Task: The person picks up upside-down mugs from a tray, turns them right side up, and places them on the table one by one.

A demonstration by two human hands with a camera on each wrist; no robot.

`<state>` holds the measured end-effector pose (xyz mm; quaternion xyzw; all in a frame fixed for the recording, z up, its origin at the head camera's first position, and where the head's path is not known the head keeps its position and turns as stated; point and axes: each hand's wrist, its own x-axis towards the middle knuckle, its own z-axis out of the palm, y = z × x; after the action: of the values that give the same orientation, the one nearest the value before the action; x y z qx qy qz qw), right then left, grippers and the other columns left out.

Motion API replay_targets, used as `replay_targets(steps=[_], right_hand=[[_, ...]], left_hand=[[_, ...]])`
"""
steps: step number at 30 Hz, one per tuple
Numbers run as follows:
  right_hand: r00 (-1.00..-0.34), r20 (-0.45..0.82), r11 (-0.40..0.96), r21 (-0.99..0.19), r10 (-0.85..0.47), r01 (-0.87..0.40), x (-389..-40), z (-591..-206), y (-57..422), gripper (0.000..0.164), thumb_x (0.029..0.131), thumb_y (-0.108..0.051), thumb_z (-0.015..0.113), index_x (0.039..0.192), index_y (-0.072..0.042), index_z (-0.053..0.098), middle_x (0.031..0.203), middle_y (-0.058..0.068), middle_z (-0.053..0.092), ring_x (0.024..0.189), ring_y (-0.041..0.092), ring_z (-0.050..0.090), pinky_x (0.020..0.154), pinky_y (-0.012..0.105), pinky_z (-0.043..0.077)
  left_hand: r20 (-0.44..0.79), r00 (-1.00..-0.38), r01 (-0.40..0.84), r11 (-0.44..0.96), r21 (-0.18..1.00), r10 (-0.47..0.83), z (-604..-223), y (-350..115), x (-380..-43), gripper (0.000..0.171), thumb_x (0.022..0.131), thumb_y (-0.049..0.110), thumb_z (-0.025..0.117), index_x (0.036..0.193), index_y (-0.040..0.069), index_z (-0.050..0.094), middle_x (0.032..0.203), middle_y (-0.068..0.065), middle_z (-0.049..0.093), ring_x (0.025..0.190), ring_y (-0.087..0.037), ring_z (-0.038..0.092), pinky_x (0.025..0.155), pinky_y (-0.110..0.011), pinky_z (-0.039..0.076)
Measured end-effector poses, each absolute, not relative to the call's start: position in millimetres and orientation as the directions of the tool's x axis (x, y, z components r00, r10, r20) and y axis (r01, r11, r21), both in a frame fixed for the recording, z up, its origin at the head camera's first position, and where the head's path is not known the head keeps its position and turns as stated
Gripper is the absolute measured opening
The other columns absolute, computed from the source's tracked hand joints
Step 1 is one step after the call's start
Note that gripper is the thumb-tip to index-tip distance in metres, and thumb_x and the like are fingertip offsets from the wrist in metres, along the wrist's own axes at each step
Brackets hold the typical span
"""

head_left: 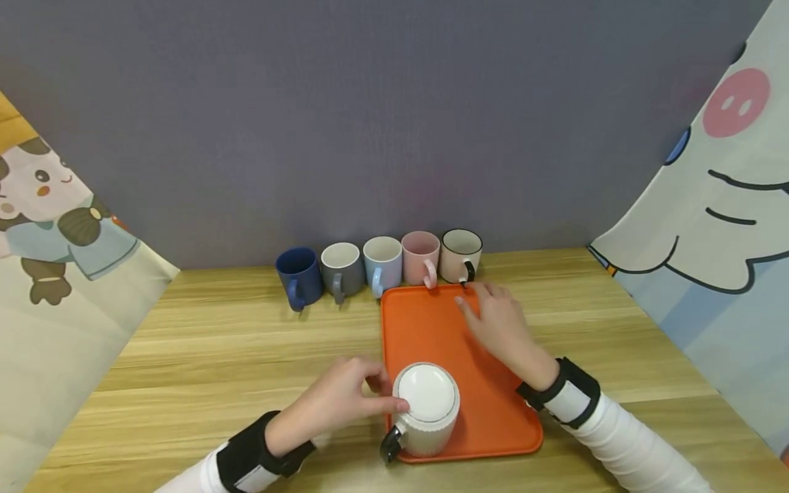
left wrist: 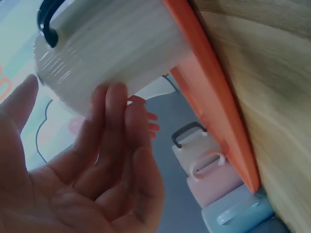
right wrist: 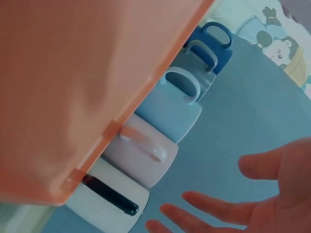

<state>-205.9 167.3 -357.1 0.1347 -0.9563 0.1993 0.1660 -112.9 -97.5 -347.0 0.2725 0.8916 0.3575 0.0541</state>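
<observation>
A white mug (head_left: 427,411) with a black handle stands upside down on the near end of the orange tray (head_left: 493,431), its base facing up. Beside it is my left hand (head_left: 348,397), thumb by the base's edge and fingertips at the mug's side; whether they touch or sit just off it I cannot tell. My right hand (head_left: 502,325) reaches over the tray's far right corner with fingers spread and nothing held. Nearest to it is an upright white mug (head_left: 456,263) with a black rim and black handle, apart from the fingers in the right wrist view.
Along the back wall, left of that mug, stand upright a pink mug (head_left: 420,257), a light blue mug (head_left: 383,263), a grey mug (head_left: 345,274) and a dark blue mug (head_left: 300,277). Cartoon-printed cloths hang at both sides of the wooden table (head_left: 216,342).
</observation>
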Motion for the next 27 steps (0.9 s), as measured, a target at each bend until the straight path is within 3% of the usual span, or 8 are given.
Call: replay_targets(steps=[6,12,21,27], right_hand=[[-0.905,0.379,0.88,-0.34,-0.195,-0.332,-204,-357,163,0.047,0.094,-0.036,0.056,0.121,0.002,0.059,0.118,0.026,0.059,0.109,0.047,0.053,0.088,0.06,0.044],[-0.897,0.389,0.875,-0.333,-0.212,-0.352,-203,-358,160,0.047,0.094,-0.036,0.056,0.123,0.001,0.058,0.117,0.025,0.06,0.107,0.045,0.055,0.087,0.058,0.045],[-0.882,0.405,0.862,-0.327,-0.243,-0.387,-201,-355,151,0.047,0.095,-0.038,0.054,0.123,0.0,0.058,0.115,0.022,0.062,0.107,0.041,0.057,0.088,0.054,0.046],[-0.885,0.403,0.861,-0.337,-0.234,-0.381,-199,-355,149,0.044,0.094,-0.036,0.056,0.122,-0.002,0.059,0.114,0.02,0.062,0.104,0.04,0.058,0.085,0.054,0.047]], left_hand=[[-0.016,-0.796,0.437,0.593,0.676,0.604,-343,-99,-106,0.031,0.072,0.054,0.074,0.066,0.025,0.066,0.06,0.021,0.058,0.057,0.003,0.052,0.053,-0.016,0.044],[-0.066,-0.738,0.449,0.563,0.694,0.671,-345,-99,-102,0.03,0.075,0.051,0.073,0.065,0.024,0.067,0.059,0.024,0.058,0.058,0.007,0.052,0.052,-0.015,0.044],[-0.025,-0.76,0.407,0.505,0.761,0.65,-349,-96,-100,0.029,0.075,0.043,0.077,0.059,0.021,0.068,0.055,0.024,0.055,0.052,0.009,0.043,0.048,-0.012,0.034],[-0.055,-0.75,0.34,0.455,0.823,0.659,-357,-92,-97,0.043,0.072,0.034,0.081,0.05,0.01,0.054,0.048,0.017,0.038,0.047,0.007,0.029,0.045,-0.013,0.021]])
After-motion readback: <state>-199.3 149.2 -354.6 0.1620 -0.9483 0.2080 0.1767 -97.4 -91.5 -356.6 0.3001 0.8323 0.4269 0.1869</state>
